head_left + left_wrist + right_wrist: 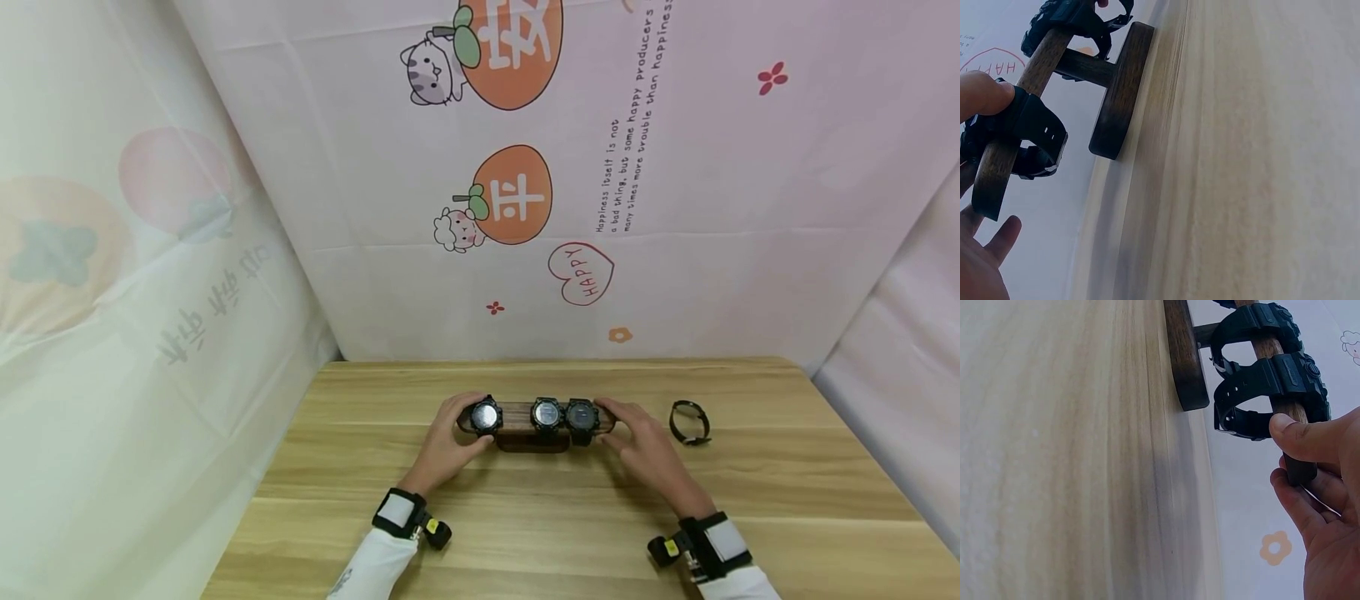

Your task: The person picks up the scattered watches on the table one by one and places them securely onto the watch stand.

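A dark wooden watch stand with a crossbar and a flat base stands on the table. Three black wristwatches are strapped round its bar: one at the left end, a middle one and a right one side by side. My left hand grips the left watch, thumb on its strap side and fingers beyond the bar. At the other end, my right hand holds the bar's tip, thumb against it beside the right watch, fingers curled beneath.
Another black wristwatch lies on its side on the wooden table, right of my right hand. A printed white cloth hangs behind the table's back edge, with more cloth along the left and right sides.
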`<state>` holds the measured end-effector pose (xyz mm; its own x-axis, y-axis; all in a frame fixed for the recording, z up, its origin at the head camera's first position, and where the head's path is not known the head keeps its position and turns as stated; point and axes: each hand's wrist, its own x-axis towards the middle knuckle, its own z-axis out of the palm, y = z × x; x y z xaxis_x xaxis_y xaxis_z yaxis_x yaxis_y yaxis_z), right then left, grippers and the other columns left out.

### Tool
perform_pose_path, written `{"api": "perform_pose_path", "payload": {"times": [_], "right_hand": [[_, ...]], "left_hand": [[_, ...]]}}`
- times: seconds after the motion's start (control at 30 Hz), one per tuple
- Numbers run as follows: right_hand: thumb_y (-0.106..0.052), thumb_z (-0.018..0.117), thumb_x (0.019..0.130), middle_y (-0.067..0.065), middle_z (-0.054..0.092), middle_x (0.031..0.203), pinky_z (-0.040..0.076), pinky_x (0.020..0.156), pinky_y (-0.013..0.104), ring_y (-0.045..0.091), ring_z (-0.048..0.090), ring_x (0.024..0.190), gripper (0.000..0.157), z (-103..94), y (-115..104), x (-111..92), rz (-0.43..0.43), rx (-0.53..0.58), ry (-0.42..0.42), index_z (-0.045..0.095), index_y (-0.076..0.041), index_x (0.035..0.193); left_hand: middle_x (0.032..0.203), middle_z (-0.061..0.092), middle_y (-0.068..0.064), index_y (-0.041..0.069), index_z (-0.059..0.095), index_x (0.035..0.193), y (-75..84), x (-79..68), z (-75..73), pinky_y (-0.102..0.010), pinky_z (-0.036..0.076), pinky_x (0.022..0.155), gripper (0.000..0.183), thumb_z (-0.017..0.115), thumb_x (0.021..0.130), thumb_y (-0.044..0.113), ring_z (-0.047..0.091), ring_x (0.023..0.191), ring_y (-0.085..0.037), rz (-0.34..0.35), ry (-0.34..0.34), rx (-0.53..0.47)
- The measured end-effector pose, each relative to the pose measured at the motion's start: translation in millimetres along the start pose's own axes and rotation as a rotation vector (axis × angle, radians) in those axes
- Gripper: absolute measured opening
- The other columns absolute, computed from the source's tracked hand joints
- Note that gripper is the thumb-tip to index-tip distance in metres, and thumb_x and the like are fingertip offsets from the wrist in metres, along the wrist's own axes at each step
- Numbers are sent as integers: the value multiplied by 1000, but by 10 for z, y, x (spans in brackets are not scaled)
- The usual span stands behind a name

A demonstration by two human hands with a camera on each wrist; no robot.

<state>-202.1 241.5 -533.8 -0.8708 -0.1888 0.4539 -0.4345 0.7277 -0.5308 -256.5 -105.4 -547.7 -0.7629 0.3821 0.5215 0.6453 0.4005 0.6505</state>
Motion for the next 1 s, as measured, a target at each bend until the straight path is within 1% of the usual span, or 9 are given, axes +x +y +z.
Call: {"api": "perform_pose_path", "payload": {"times": [0.1, 0.2, 0.3, 0.47, 0.6, 0.7, 0.8, 0.9, 1.0], "right_hand": [[-16, 75, 83, 9, 59, 124, 50, 90, 55, 28, 54, 113, 64, 3, 3, 2, 2, 2, 0, 49, -20, 142], [-14, 75, 83, 10, 59, 123, 50, 90, 55, 29, 54, 113, 65, 9, 7, 2, 1, 3, -1, 49, -19, 142], [-14, 75, 83, 10, 58, 125, 49, 91, 55, 29, 54, 113, 65, 8, 10, 0, 7, 4, -7, 49, -19, 142], [-16, 75, 83, 10, 58, 125, 49, 91, 55, 29, 53, 114, 64, 5, 15, 2, 9, 11, -3, 49, -19, 142], [-15, 75, 83, 10, 58, 125, 49, 90, 55, 30, 54, 113, 65, 11, 24, -1, 3, 11, -2, 49, -19, 142], [-15, 75, 84, 9, 58, 124, 50, 90, 55, 29, 54, 113, 65, 16, 33, -1, 9, 11, -8, 48, -20, 143], [-14, 74, 84, 6, 58, 121, 50, 90, 54, 27, 54, 112, 66, 16, 39, 2, 16, 18, -17, 47, -21, 143], [-12, 74, 85, 4, 58, 119, 50, 89, 53, 26, 54, 111, 66, 12, 41, 4, 24, 30, -25, 46, -22, 144], [-12, 73, 85, 5, 58, 121, 50, 90, 53, 27, 53, 112, 66, 11, 44, 2, 29, 34, -26, 46, -22, 144]], "left_hand": [[140, 49, -1, 16, 51, 138, 3, 17, 19, -41, 37, 108, 65, 79, 80, 28, 37, 130, -14, 26, 12, 0], [139, 50, -2, 14, 53, 136, 15, 34, 36, -46, 36, 109, 65, 80, 79, 26, 38, 130, -17, 60, 29, 11], [139, 50, 0, 13, 53, 136, 22, 47, 58, -50, 35, 108, 65, 80, 79, 28, 38, 131, -19, 75, 36, 24], [140, 49, 3, 14, 52, 137, 31, 64, 98, -47, 33, 109, 66, 79, 80, 30, 36, 132, -15, 46, 12, 30], [141, 48, 8, 18, 52, 138, 36, 67, 115, -44, 32, 110, 65, 79, 80, 31, 34, 132, -11, 16, 1, 37], [140, 48, 11, 21, 52, 138, 39, 72, 119, -44, 30, 110, 65, 79, 80, 32, 34, 132, -10, 12, -1, 51], [139, 50, 6, 20, 53, 137, 50, 80, 119, -48, 29, 110, 65, 79, 79, 34, 35, 132, -12, 27, 3, 72], [137, 53, -3, 19, 54, 137, 73, 88, 120, -54, 30, 107, 66, 80, 78, 33, 37, 132, -16, 46, 13, 89], [137, 54, -6, 19, 54, 137, 102, 94, 123, -57, 31, 104, 65, 80, 78, 33, 38, 131, -20, 49, 18, 102]]}}
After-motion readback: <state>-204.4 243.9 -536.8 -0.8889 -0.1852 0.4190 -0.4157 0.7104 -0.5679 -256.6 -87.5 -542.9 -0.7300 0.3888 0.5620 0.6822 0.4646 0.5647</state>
